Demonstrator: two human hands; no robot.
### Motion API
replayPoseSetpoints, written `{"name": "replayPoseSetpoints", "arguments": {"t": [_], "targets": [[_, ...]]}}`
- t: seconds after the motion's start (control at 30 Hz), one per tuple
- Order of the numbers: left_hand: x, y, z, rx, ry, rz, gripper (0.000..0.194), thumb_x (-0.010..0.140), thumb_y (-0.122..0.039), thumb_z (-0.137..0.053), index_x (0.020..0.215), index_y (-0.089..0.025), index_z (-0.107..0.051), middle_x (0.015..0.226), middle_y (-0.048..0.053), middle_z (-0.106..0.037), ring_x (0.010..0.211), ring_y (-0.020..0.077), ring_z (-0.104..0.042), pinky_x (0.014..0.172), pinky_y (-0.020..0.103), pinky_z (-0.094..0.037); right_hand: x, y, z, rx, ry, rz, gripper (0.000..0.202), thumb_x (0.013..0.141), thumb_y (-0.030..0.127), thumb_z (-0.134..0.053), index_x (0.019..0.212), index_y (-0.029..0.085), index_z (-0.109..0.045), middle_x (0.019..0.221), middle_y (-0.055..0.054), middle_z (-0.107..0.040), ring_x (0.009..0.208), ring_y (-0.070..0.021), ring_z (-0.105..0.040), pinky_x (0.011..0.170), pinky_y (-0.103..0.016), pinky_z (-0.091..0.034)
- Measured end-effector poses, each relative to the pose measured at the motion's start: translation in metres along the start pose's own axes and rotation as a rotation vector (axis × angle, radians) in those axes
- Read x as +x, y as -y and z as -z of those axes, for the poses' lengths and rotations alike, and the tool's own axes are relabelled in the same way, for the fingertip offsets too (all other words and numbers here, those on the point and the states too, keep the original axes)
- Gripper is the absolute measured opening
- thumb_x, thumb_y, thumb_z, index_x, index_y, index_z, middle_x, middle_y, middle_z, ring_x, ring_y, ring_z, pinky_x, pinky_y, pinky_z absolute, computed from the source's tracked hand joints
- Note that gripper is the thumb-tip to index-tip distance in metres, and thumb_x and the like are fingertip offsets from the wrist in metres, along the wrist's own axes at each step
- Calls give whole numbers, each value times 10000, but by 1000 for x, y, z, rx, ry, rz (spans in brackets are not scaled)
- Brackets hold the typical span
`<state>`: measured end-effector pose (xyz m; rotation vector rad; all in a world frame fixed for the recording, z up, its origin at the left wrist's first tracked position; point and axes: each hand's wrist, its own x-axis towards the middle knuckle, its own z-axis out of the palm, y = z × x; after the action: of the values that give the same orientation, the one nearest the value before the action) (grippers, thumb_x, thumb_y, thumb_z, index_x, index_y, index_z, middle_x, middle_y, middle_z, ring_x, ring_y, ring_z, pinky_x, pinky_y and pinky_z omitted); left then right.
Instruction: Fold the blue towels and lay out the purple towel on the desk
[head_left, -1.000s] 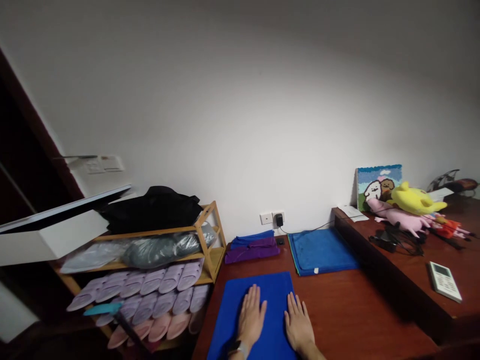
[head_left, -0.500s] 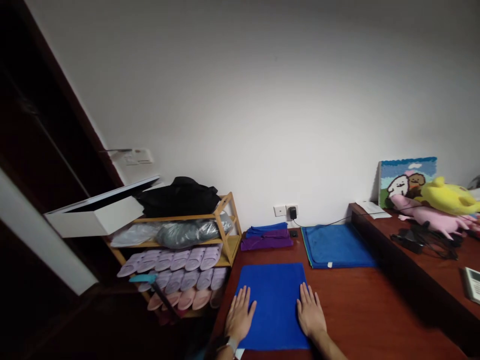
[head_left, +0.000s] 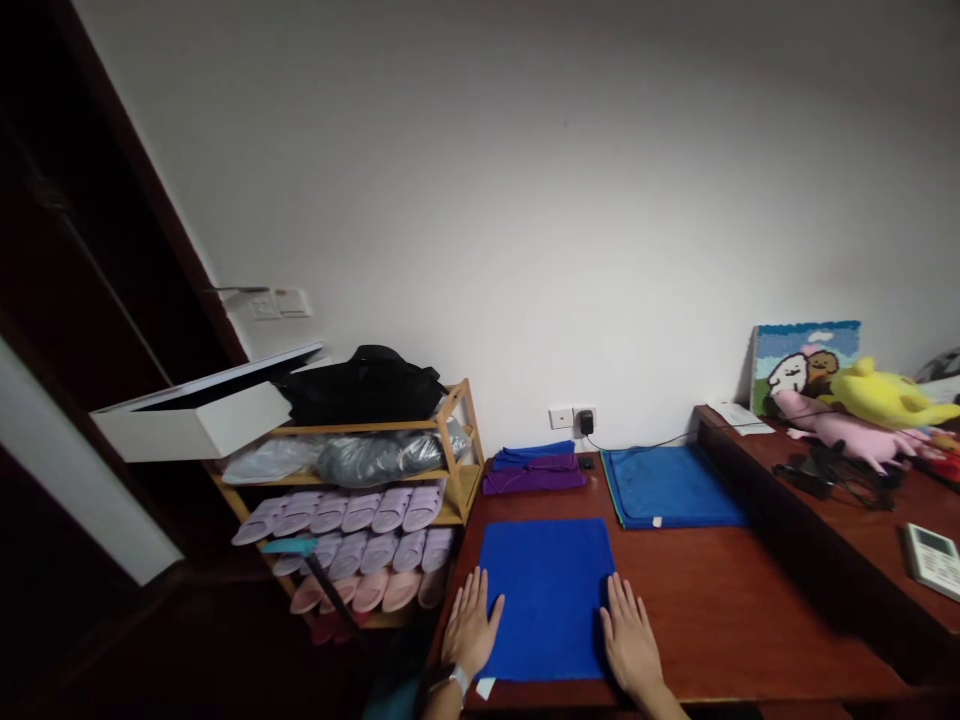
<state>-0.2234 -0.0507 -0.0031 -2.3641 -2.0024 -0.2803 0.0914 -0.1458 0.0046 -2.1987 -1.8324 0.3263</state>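
A bright blue cloth (head_left: 546,600) lies flat and squared on the reddish-brown table (head_left: 720,620), with a small white tag (head_left: 485,688) sticking out at its near left corner. My left hand (head_left: 472,622) rests palm down over the cloth's left edge, fingers stretched out, a watch on the wrist. On the opposite side my right hand (head_left: 630,632) lies flat along the right edge, its fingers also straight. Neither hand grips anything. Behind the cloth sit folded purple and blue cloths (head_left: 534,472), and to their right a flat stack of blue towels (head_left: 671,487).
Left of the table stands a wooden shoe rack (head_left: 457,450) with several slippers (head_left: 390,507), a black bag (head_left: 364,385) and a white box (head_left: 199,430). A raised ledge on the right bears plush toys (head_left: 889,395), a picture (head_left: 806,365) and a calculator-like device (head_left: 934,558). A plugged-in adapter (head_left: 586,422) trails a cable.
Both hands have slid outward and slightly nearer to me along the cloth's side edges. The view has shifted a little, and more of the white tag shows.
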Motion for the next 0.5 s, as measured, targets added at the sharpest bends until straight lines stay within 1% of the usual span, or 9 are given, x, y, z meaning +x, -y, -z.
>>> {"name": "replayPoseSetpoints", "arguments": {"t": [0.07, 0.17, 0.23, 0.27, 0.3, 0.33, 0.4, 0.43, 0.5], "targets": [[0, 1, 2, 8, 16, 3, 753, 1014, -609, -235, 1598, -135, -286, 1671, 109, -249, 1542, 257, -248, 1264, 473, -233, -8, 0, -3, 1, 11, 0, 690, 1006, 480, -133, 1601, 147, -236, 1674, -22, -198, 1560, -231, -146, 1279, -459, -139], [2, 3, 9, 42, 30, 9, 745, 1010, -588, -260, 1593, -126, -293, 1672, 105, -228, 1544, 254, -239, 1270, 478, -211, -10, 1, -5, 15, -2, 4, 667, 999, 442, -168, 1597, 160, -260, 1672, -19, -201, 1561, -236, -145, 1283, -477, -120], [4, -4, 17, 65, -8, -11, 703, 1011, -537, -289, 1589, -138, -312, 1671, 100, -228, 1544, 255, -237, 1275, 490, -188, -9, 2, -6, 32, -9, 2, 660, 994, 426, -181, 1595, 169, -270, 1671, -13, -200, 1561, -240, -149, 1283, -482, -120], [6, -12, 21, 64, -41, -31, 672, 1016, -500, -292, 1587, -148, -320, 1671, 93, -231, 1545, 252, -235, 1278, 494, -179, -8, 2, -6, 39, -13, 4, 658, 993, 421, -187, 1594, 170, -275, 1670, -12, -203, 1560, -242, -151, 1284, -482, -120], [7, -24, 24, 50, -73, -58, 641, 1022, -460, -287, 1586, -159, -328, 1671, 85, -240, 1546, 247, -234, 1279, 496, -177, -7, 2, -5, 45, -15, 5, 655, 992, 417, -193, 1593, 170, -280, 1669, -13, -207, 1560, -243, -153, 1284, -481, -119], [7, -41, 27, 20, -95, -92, 615, 1029, -428, -275, 1584, -171, -336, 1670, 75, -250, 1547, 242, -233, 1280, 495, -184, -7, 3, -5, 48, -13, 7, 653, 991, 413, -199, 1591, 169, -283, 1668, -16, -210, 1560, -244, -155, 1284, -481, -119], [3, -86, 29, -74, -90, -182, 583, 1045, -413, -251, 1582, -206, -344, 1671, 51, -268, 1547, 235, -237, 1275, 487, -225, -7, 4, -2, 42, 0, 4, 651, 993, 409, -199, 1591, 166, -280, 1668, -23, -212, 1559, -244, -155, 1284, -483, -117], [0, -112, 28, -129, -57, -244, 579, 1050, -438, -252, 1583, -231, -345, 1675, 34, -265, 1548, 233, -236, 1272, 477, -247, -8, 5, 0, 31, 12, 4, 649, 994, 405, -191, 1591, 165, -276, 1669, -26, -210, 1560, -243, -152, 1284, -484, -114], [-9, -161, 22, -215, 54, -388, 589, 1054, -493, -248, 1598, -274, -294, 1682, 2, -243, 1549, 220, -232, 1272, 449, -267, -10, 6, 4, -2, 42, 23, 645, 987, 384, -200, 1589, 163, -273, 1672, -31, -196, 1562, -245, -133, 1283, -491, -100]]}}
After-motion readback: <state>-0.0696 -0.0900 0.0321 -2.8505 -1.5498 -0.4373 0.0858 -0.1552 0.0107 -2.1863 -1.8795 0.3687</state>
